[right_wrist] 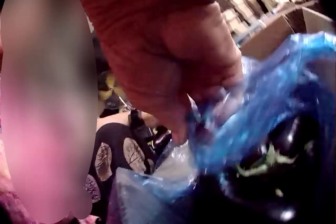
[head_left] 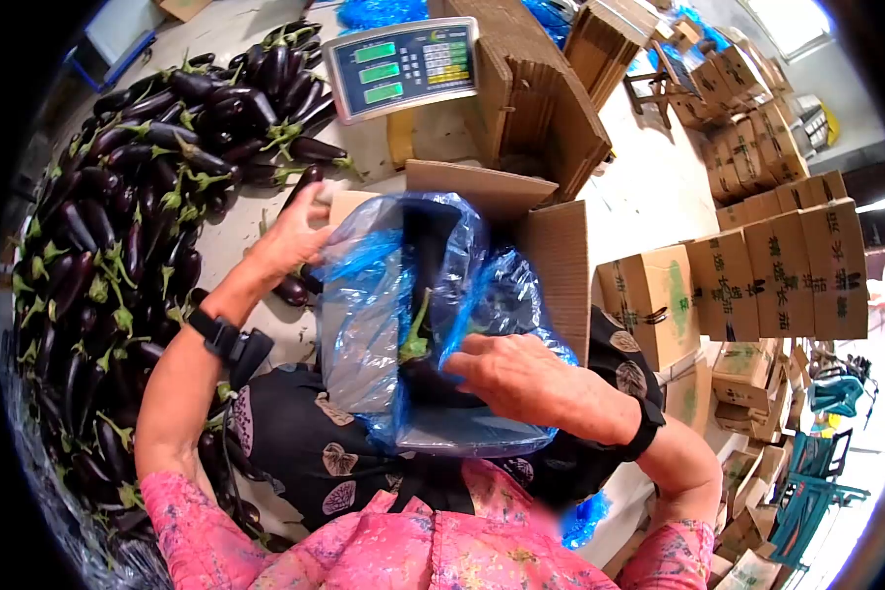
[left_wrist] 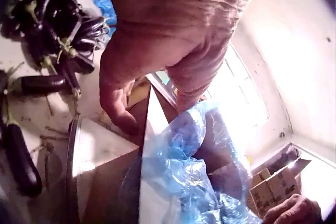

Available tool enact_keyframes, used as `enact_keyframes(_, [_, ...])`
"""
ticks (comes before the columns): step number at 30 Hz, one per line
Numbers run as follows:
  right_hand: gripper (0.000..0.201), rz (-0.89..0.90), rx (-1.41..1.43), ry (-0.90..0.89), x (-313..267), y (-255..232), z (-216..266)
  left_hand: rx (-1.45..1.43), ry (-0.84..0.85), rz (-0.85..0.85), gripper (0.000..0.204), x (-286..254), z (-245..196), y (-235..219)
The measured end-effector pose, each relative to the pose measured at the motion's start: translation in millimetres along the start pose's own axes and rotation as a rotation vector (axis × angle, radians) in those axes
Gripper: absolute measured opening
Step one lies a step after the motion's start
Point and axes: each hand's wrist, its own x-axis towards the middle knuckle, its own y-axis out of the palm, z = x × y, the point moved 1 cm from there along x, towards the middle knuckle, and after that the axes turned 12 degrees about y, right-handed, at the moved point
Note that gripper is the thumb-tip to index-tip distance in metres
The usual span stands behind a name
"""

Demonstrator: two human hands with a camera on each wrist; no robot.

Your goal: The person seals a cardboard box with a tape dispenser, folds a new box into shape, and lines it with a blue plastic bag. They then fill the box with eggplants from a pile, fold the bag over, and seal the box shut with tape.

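An open cardboard box (head_left: 558,265) stands between the person's legs, lined with a blue plastic bag (head_left: 362,320). Dark purple eggplants (right_wrist: 286,134) with green caps lie inside the bag, partly hidden by its folds. The left hand (head_left: 295,236) is at the box's far left corner; in the left wrist view its thumb and fingers straddle the edge of a cardboard flap (left_wrist: 155,124), with bag film beside them. Over the near right part of the box, the right hand (head_left: 536,379) pinches a gathered edge of the bag. Film partly covers its fingertips in the right wrist view.
A large heap of eggplants (head_left: 118,216) spreads along the left. Beyond the box stand a scale display (head_left: 403,69) with green readouts and folded cardboard (head_left: 546,108). Printed cartons (head_left: 777,270) line the right side. Loose eggplants (left_wrist: 23,158) lie left of the box.
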Motion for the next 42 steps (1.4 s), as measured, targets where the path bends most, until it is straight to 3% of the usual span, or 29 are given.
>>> enact_keyframes(2, [0.019, -0.149, 0.052, 0.003, 0, -8, 0, -0.012, -0.115, 0.093, 0.058, -5, 6, 3])
enact_keyframes(4, [0.022, -0.284, 0.035, 0.127, 1, -35, -12, 0.106, -0.234, 0.199, 0.046, -7, 3, 3])
enact_keyframes(5, [0.025, -0.363, 0.044, 0.191, 1, -43, -17, 0.088, -0.254, 0.177, 0.047, -11, 0, 3])
enact_keyframes(8, [0.033, -0.307, 0.062, 0.185, 15, -29, -42, 0.11, -0.298, 0.147, 0.063, -23, -22, -1])
enact_keyframes(11, [0.04, -0.213, -0.144, 0.153, 37, -4, -42, 0.768, 0.239, 0.037, 0.065, -40, -43, 11])
enact_keyframes(12, [0.043, -0.165, -0.152, 0.122, 41, 4, -36, 0.715, 0.253, 0.066, 0.067, -46, -51, 16])
enact_keyframes(13, [0.058, 0.038, -0.103, 0.188, 43, 5, -27, 0.685, 0.346, 0.138, 0.067, -47, -49, 22])
enact_keyframes(15, [0.058, 0.171, 0.006, 0.18, 44, 27, -22, 0.619, 0.538, 0.282, 0.067, -42, -38, 31])
enact_keyframes(16, [0.054, 0.107, -0.008, 0.123, 46, 42, -21, 0.794, 0.566, 0.484, 0.048, -33, -37, 35])
enact_keyframes(19, [0.044, 0.263, 0.188, -0.058, 51, 33, -11, 0.591, 0.179, 0.907, 0.037, -18, -54, 66])
enact_keyframes(20, [0.035, 0.238, 0.223, -0.069, 45, 18, -4, 0.14, 0.052, 0.886, 0.029, -19, -45, 75])
enact_keyframes(21, [0.028, 0.205, 0.201, -0.04, 40, 5, -7, 0.14, 0.136, 0.867, 0.023, -16, -67, 77])
enact_keyframes(23, [0.038, -0.085, 0.293, -0.005, 15, -26, -10, -0.118, 0.089, 0.563, 0.028, -14, -99, 71])
enact_keyframes(24, [0.05, -0.007, 0.23, 0.11, 3, -42, -11, -0.062, 0.121, 0.493, 0.031, -11, -108, 63])
enact_keyframes(25, [0.063, 0.033, 0.109, 0.09, -11, -47, -19, -0.005, 0.157, 0.421, 0.035, -11, -113, 55])
enact_keyframes(27, [0.074, 0.113, 0.064, 0.042, -44, -47, -16, 0.116, 0.129, 0.483, 0.045, -18, -101, 54])
enact_keyframes(28, [0.077, 0.15, 0.014, 0.039, -59, -43, -11, 0.12, -0.145, 0.596, 0.059, -35, -114, 58])
enact_keyframes(29, [0.08, 0.186, -0.035, 0.037, -73, -37, -6, 0.247, -0.256, 0.717, 0.07, -47, -111, 61])
enact_keyframes(30, [0.084, 0.214, -0.09, 0.005, -85, -29, -1, 0.323, -0.169, 0.762, 0.066, -60, -105, 64])
enact_keyframes(31, [0.064, 0.188, -0.136, -0.006, -93, -22, 6, 0.396, -0.081, 0.806, 0.062, -68, -95, 67])
enact_keyframes(33, [0.036, 0.301, -0.243, 0.092, -99, 0, 14, 0.59, -0.043, 0.985, 0.052, -68, -85, 75])
enact_keyframes(34, [0.015, 0.234, -0.328, 0.013, -102, 10, 8, 0.691, -0.018, 1.069, 0.047, -67, -84, 79])
enact_keyframes(37, [0.013, 0.172, -0.156, 0.025, -100, -1, 2, 0.53, -0.005, 1.124, 0.033, -67, -94, 96])
enact_keyframes(38, [0.011, 0.117, 0.024, 0.038, -100, -7, -2, 0.212, -0.158, 0.996, 0.026, -68, -101, 97])
enact_keyframes(39, [0.007, 0.03, 0.166, -0.03, -97, -12, -11, 0.043, -0.144, 0.798, 0.024, -67, -114, 98])
enact_keyframes(42, [0.014, -0.126, 0.644, 0.384, -82, -46, -14, -0.101, -0.037, 0.513, 0.043, -48, -138, 94])
